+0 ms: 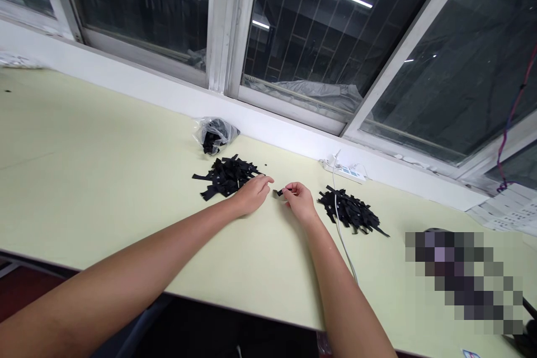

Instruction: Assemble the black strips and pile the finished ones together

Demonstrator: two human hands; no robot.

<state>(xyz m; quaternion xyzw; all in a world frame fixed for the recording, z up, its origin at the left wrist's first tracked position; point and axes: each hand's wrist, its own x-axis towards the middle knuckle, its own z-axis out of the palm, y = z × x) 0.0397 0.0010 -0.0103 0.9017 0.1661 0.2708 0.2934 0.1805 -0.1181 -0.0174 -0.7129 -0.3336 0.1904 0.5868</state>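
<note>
**Black Strip Pinched Between 2 Piles**

A short black strip [281, 193] was held above or on the table [126, 179], between the left pile [229, 174] and the right pile [352, 212]. It was pinched by the thumb and fingers of the right hand [300, 200], the nearer of the 2 since contact was made only there. From those fingertips the strip's long axis was run roughly sideways, with a slight bend, and its free end was pointed towards the left hand [253, 194].

That end was placed just beside the left fingertips and a little closer to the body; a small gap was left between them. The left fingers were held close together and partly curled, by the near right edge of the left pile. Whether anything was gripped by them cannot be told.

Behind the left pile, more black pieces were contained in a clear bag [218, 132]. The right pile was crossed by a pale cable [338, 224], and a white socket bar [351, 173] was set behind, near the wall.
</note>
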